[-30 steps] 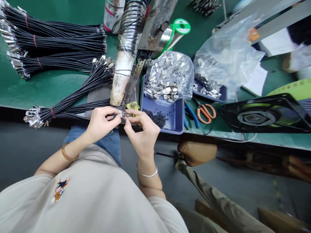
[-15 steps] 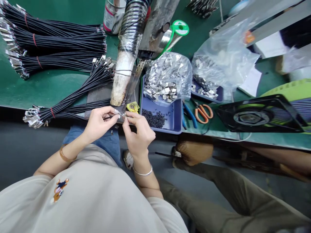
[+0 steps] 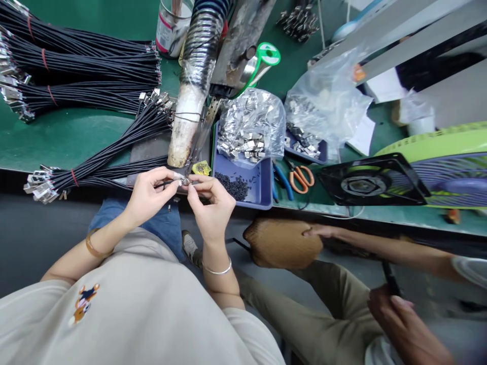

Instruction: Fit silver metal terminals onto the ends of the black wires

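My left hand [image 3: 150, 195] is closed in a pinch at the bench edge, holding a black cable close to its end. A small metal connector [image 3: 185, 181] sits between the fingertips of both hands. My right hand [image 3: 213, 203] pinches at the connector from the other side, its fingertips almost touching my left ones. Fingers partly hide the connector, so its finer parts cannot be made out. Just above my hands is the sooty mouth of a taped duct [image 3: 181, 137]. A bundle of black cables [image 3: 110, 144] with metal plugs lies left of it.
Right of my hands stands a purple tray [image 3: 262, 185] with small black pieces [image 3: 234, 187] and a bag of metal connectors [image 3: 251, 121]. Pliers [image 3: 283, 181], orange-handled cutters [image 3: 302, 180] and a fan [image 3: 373, 182] follow. A co-worker's hand [image 3: 319, 231] touches a brown stool seat [image 3: 283, 243].
The view has swung slightly right. A co-worker's arms and hands have come into view at the lower right, one on the stool seat. My hands keep their pinch at the connector.
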A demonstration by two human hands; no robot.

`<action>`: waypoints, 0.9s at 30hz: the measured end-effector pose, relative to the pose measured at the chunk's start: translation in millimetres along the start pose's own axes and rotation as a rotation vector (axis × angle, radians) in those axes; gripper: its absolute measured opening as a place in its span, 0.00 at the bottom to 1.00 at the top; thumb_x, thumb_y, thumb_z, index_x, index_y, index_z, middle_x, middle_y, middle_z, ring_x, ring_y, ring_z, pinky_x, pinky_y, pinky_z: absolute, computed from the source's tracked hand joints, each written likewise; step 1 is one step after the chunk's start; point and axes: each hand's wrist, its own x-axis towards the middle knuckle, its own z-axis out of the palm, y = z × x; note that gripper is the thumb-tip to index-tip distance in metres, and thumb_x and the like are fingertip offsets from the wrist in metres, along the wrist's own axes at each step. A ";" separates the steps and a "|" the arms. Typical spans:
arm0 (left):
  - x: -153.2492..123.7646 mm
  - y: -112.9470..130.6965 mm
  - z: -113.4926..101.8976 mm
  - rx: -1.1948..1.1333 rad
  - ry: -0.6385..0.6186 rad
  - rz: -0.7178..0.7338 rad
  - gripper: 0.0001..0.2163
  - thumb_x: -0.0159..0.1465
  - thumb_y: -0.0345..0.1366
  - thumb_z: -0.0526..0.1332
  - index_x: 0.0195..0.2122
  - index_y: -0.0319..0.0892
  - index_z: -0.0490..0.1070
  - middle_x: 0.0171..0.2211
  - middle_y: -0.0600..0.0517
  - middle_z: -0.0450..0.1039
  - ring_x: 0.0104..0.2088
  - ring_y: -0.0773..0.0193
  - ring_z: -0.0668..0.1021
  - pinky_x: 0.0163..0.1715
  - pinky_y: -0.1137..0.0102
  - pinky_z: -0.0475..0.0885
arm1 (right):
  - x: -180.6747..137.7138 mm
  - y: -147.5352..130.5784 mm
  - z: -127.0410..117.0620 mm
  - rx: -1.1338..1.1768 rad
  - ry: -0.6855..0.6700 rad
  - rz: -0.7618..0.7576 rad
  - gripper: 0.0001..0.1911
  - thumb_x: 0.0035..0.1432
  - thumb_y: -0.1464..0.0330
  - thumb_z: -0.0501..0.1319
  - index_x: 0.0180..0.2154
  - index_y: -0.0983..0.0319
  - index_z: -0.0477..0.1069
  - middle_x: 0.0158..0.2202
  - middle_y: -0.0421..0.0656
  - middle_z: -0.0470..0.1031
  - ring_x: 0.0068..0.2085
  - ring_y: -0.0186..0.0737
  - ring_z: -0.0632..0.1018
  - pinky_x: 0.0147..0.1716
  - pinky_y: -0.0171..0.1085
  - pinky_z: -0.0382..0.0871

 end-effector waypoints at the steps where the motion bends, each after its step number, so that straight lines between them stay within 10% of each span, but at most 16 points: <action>1: -0.3 -0.7 0.6 0.031 0.013 0.006 0.06 0.59 0.34 0.63 0.33 0.37 0.79 0.34 0.48 0.81 0.33 0.65 0.81 0.30 0.77 0.74 | 0.1 0.7 0.1 -0.015 0.000 -0.002 0.05 0.59 0.70 0.63 0.30 0.59 0.70 0.39 0.42 0.83 0.35 0.36 0.84 0.35 0.36 0.82; 27: -1.0 2.4 3.5 0.142 0.020 0.042 0.07 0.60 0.35 0.63 0.33 0.37 0.78 0.33 0.46 0.81 0.31 0.65 0.80 0.26 0.77 0.72 | -1.5 2.6 -3.7 -0.261 0.022 -0.330 0.07 0.62 0.73 0.61 0.31 0.57 0.69 0.38 0.43 0.83 0.41 0.40 0.83 0.42 0.40 0.78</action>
